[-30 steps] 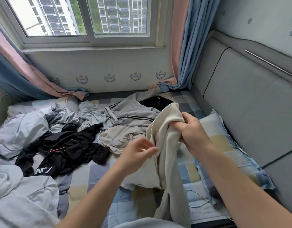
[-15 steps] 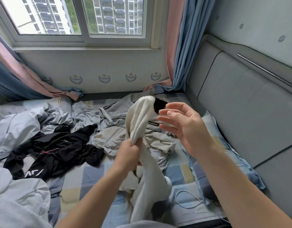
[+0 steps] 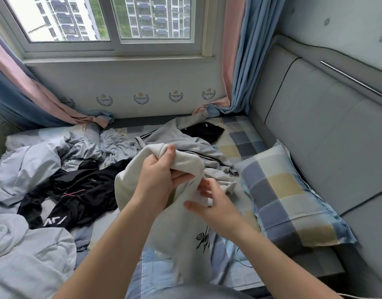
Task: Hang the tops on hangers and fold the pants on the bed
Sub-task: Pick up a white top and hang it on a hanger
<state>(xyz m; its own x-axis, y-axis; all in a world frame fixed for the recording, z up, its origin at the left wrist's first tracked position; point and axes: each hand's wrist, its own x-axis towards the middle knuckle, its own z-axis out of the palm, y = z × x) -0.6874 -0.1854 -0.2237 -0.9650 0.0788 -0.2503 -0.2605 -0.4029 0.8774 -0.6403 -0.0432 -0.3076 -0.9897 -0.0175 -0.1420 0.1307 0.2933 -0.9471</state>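
Closely, left hand (image 3: 157, 180) fingers (image 3: 182, 176) gripping cream top (image 3: 181, 251) (black scrawl (image 3: 204, 238), unreadable), right hand (image 3: 213, 210) pinching it

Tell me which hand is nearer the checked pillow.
Right. The right hand pinches the cream top just beside the checked pillow, without touching it; the left hand grips the same top farther off, beyond the right hand.

The garment (image 3: 181, 244) is cream with a black scribbled mark near its lower part. The pillow (image 3: 287, 197) and bed sheet (image 3: 241, 139) are checked in blue, grey and pale yellow. Black clothes (image 3: 82, 190) carry white lettering and a pink line. The curtains (image 3: 235, 61) are pink and blue.
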